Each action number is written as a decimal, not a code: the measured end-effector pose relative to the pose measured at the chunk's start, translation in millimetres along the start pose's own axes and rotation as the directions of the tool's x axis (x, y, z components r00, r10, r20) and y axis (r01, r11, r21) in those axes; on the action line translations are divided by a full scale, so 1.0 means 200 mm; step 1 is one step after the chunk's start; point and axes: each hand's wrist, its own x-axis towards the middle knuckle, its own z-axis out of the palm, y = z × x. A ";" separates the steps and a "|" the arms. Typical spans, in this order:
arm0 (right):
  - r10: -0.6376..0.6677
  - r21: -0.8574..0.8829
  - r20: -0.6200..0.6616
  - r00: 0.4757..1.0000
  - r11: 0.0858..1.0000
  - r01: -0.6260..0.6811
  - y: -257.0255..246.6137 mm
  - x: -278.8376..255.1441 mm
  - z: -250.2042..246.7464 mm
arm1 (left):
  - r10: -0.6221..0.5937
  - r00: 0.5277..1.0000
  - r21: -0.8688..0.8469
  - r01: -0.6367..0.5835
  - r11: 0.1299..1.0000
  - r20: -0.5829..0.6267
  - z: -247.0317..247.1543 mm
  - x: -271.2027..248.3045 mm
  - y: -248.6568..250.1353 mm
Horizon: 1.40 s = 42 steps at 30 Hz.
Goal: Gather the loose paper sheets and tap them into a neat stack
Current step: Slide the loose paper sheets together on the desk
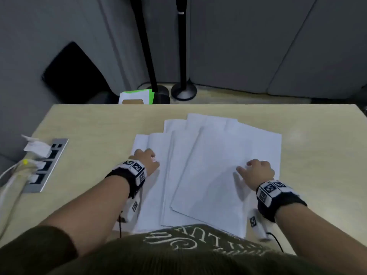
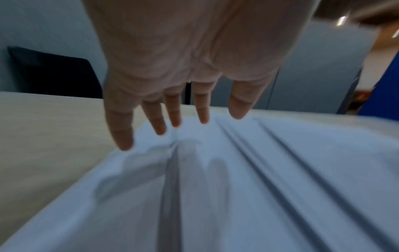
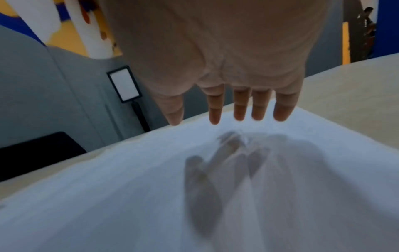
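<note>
Several white paper sheets [image 1: 214, 171] lie fanned and overlapping on the light wooden table [image 1: 89, 124], their edges out of line. My left hand [image 1: 146, 158] hovers over the leftmost sheets [image 2: 215, 187], fingers [image 2: 159, 126] straight and spread, holding nothing. Over the top sheet [image 3: 108, 196] on the right, my right hand [image 1: 256, 171] is also flat with straight fingers [image 3: 215, 116], casting a shadow on the paper. Whether either hand touches the paper I cannot tell. Both wrists wear black bands with marker tags.
A metal socket strip [image 1: 46, 165] with white plugs and cables is set into the table's left side. Behind the far edge stand two black pole stands [image 1: 183, 90], a green and white paper packet [image 1: 137, 96] and grey partitions. A dark chair back [image 1: 73, 74] is at back left.
</note>
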 end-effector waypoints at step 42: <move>0.131 0.089 0.006 0.991 0.987 -0.131 -0.36 -0.06 0.15 | -0.080 0.968 -0.464 0.186 0.866 0.239 0.08 0.05 0.24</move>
